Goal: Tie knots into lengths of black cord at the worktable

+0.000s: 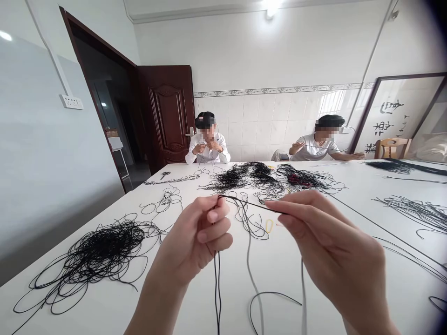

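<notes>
A thin black cord (256, 205) runs between my two hands above the white table. My left hand (206, 228) is closed, thumb and forefinger pinching the cord; two black strands hang straight down beneath it. My right hand (328, 246) grips the other stretch of cord between thumb and fingertips, and a strand hangs below that hand. Loose loops dangle or lie just behind the gap between the hands. Whether a knot sits in my left pinch is hidden by the fingers.
A tangled heap of black cord (108, 246) lies at left on the white table (188, 307). More cord piles (240, 177) spread behind my hands, with scissors (165, 175) at far left and a yellow band (269, 226). Two people (208, 139) sit across, handling cords.
</notes>
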Action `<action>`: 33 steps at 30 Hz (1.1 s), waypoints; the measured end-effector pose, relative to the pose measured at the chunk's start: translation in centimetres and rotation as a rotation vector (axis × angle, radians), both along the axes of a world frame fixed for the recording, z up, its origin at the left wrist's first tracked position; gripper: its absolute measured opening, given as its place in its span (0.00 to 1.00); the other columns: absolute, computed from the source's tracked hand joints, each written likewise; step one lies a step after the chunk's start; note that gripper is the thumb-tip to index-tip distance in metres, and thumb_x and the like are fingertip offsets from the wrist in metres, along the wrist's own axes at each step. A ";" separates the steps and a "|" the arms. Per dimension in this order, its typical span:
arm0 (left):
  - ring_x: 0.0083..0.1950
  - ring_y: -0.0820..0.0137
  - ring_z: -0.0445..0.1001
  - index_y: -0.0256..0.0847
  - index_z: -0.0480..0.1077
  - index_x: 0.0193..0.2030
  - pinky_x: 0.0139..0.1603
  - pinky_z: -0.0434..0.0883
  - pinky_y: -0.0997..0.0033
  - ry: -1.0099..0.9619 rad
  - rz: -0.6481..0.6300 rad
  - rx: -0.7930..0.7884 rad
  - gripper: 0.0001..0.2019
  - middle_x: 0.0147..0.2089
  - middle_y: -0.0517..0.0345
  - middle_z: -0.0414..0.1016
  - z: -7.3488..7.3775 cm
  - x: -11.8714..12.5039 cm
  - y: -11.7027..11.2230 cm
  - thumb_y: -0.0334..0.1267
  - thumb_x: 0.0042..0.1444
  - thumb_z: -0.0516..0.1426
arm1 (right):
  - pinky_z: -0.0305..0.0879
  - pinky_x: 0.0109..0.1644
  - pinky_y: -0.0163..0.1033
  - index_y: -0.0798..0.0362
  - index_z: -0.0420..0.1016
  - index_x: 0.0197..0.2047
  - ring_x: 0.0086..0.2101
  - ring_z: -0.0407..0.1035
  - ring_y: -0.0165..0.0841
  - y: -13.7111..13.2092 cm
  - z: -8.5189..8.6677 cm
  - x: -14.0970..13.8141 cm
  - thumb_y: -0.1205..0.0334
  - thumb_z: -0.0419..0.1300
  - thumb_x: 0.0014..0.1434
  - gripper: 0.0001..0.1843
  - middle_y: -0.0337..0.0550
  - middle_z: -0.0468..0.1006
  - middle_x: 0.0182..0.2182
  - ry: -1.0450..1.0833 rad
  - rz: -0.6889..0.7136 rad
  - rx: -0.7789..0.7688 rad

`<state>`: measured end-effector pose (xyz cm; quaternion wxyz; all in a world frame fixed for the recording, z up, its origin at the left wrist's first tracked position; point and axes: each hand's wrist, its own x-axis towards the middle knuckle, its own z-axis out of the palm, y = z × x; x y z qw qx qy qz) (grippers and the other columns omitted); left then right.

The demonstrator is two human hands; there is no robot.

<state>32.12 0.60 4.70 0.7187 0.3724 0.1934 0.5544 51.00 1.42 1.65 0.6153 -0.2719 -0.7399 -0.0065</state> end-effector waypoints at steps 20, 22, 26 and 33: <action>0.21 0.82 0.61 0.43 0.81 0.32 0.22 0.61 0.83 0.686 0.283 0.299 0.06 0.26 0.63 0.80 -1.1 1.5 -0.5 0.41 0.55 0.66 | 0.64 0.36 0.30 0.54 0.71 0.39 0.35 0.63 0.25 -0.4 0.2 0.3 0.77 0.58 0.64 0.08 0.39 0.69 0.33 -0.167 -0.084 0.180; 0.21 0.82 0.61 0.44 0.81 0.31 0.22 0.61 0.83 0.728 0.281 0.300 0.06 0.27 0.63 0.80 -1.0 1.5 -0.6 0.43 0.55 0.66 | 0.64 0.36 0.30 0.54 0.71 0.39 0.35 0.63 0.25 -0.3 0.3 0.3 0.77 0.57 0.64 0.08 0.39 0.68 0.33 -0.168 -0.088 0.173; 0.21 0.82 0.60 0.45 0.81 0.30 0.22 0.60 0.83 0.818 0.297 0.304 0.07 0.26 0.63 0.78 -0.7 1.6 -0.9 0.42 0.57 0.64 | 0.63 0.36 0.31 0.54 0.70 0.38 0.34 0.63 0.25 -0.1 0.2 0.2 0.76 0.58 0.64 0.08 0.39 0.68 0.32 -0.180 -0.084 0.155; 0.22 0.79 0.58 0.42 0.80 0.27 0.22 0.58 0.79 0.958 0.379 0.289 0.12 0.20 0.63 0.67 -0.4 2.0 -1.2 0.44 0.57 0.62 | 0.63 0.36 0.32 0.54 0.69 0.36 0.34 0.62 0.26 0.2 0.2 0.1 0.75 0.59 0.64 0.07 0.38 0.68 0.30 -0.181 -0.066 0.119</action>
